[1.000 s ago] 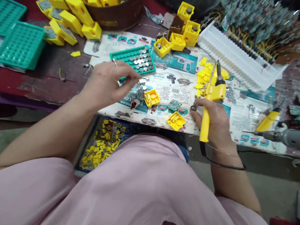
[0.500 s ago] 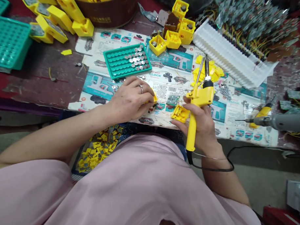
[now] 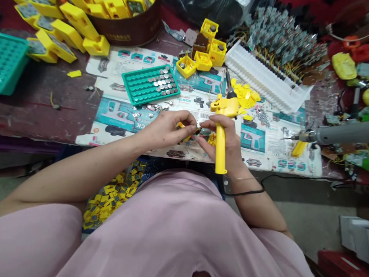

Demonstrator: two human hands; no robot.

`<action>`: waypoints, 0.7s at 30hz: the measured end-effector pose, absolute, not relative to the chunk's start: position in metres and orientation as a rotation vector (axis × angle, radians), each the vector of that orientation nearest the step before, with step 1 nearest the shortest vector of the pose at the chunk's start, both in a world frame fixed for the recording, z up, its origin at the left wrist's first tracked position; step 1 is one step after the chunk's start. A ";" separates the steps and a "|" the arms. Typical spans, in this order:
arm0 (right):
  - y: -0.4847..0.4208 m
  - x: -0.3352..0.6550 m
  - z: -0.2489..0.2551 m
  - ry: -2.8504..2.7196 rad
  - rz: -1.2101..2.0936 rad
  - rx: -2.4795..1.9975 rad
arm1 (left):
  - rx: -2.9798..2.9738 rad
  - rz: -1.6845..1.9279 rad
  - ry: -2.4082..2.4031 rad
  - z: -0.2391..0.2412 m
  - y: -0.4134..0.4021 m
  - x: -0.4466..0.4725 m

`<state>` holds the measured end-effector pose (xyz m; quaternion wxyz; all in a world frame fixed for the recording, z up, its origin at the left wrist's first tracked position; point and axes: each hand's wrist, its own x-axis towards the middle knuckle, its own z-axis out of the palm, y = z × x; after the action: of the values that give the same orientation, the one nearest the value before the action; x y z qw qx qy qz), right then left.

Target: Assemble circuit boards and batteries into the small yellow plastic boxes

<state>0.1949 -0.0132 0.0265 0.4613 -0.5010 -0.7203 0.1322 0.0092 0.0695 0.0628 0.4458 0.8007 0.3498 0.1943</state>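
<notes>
My left hand [image 3: 168, 129] is closed around a small yellow plastic piece [image 3: 181, 125] near the table's front edge. My right hand [image 3: 223, 142] grips a yellow soldering gun [image 3: 222, 127], its tip pointing away from me, and its fingertips pinch at a small dark part [image 3: 199, 131] that meets the left fingers. A green tray [image 3: 150, 84] with several silver button cells lies just beyond the hands. A pile of small yellow parts [image 3: 245, 95] sits to the right of the gun's tip.
Yellow housings [image 3: 202, 54] stand behind the tray, more in a brown tub [image 3: 127, 29] at back left. A white rack [image 3: 265, 80] with wired boards lies at back right. A grey power tool [image 3: 339, 134] points in from the right. Below the table a box [image 3: 109, 198] holds yellow chips.
My hands have come together at the table's front: the left closed on the yellow piece, the right brought the soldering gun leftward to meet it. The view has shifted right.
</notes>
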 end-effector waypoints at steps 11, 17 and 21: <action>0.001 0.209 0.045 -1.764 0.477 -1.331 | 2.509 0.440 0.860 0.055 0.083 0.014; 0.035 0.214 0.029 -1.877 0.325 -1.511 | 2.758 0.162 1.018 0.050 0.103 0.028; 0.046 0.215 0.023 -1.977 0.084 -1.664 | 2.848 0.081 0.948 0.047 0.110 0.036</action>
<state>0.2151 0.0459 0.0232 0.2744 -0.6188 -0.7354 0.0313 0.0361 0.1096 0.0472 0.0693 0.9462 0.3149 0.0268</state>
